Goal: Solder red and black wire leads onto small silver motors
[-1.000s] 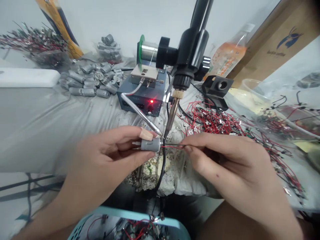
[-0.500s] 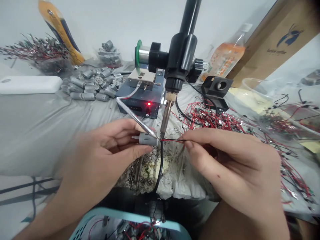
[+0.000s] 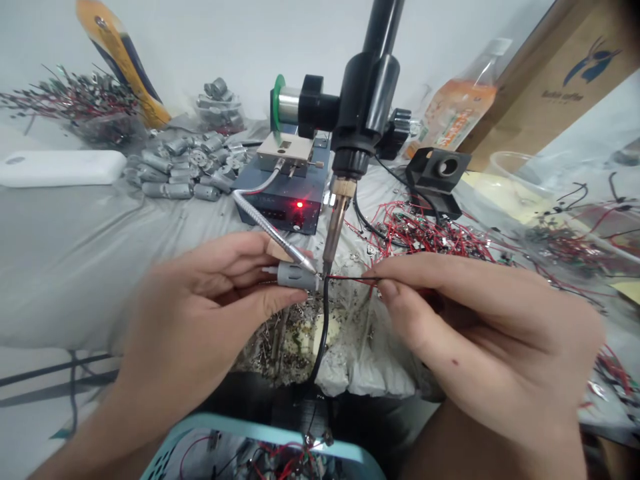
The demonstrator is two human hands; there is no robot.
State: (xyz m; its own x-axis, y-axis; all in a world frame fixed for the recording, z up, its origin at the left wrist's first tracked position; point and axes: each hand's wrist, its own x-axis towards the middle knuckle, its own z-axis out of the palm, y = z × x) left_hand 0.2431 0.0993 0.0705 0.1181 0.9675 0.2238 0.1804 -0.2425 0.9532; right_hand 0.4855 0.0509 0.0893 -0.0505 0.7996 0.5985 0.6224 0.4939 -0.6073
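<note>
My left hand (image 3: 215,307) grips a small grey DC motor (image 3: 296,275) between thumb and fingers, its thin shaft pointing left. The motor's right end sits at the tip of a soldering iron (image 3: 336,230) held upright in a stand. A flexible metal solder feed tube (image 3: 273,227) ends at the same spot. My right hand (image 3: 480,333) pinches a red and black wire pair (image 3: 353,278), stretched toward the motor's terminal end. Whether the wires are joined to the terminals is too small to tell.
A blue solder feeder (image 3: 280,200) with a red light stands behind. Grey motors (image 3: 185,163) are piled at left, red wires (image 3: 425,233) heaped at right. A light-blue basket (image 3: 195,423) sits below the table edge. A bottle (image 3: 463,100) and paper bag (image 3: 560,73) stand back right.
My right hand has shifted slightly right, along with its grip on the wires. The motor stays at the iron tip in my left hand. The view has moved a little.
</note>
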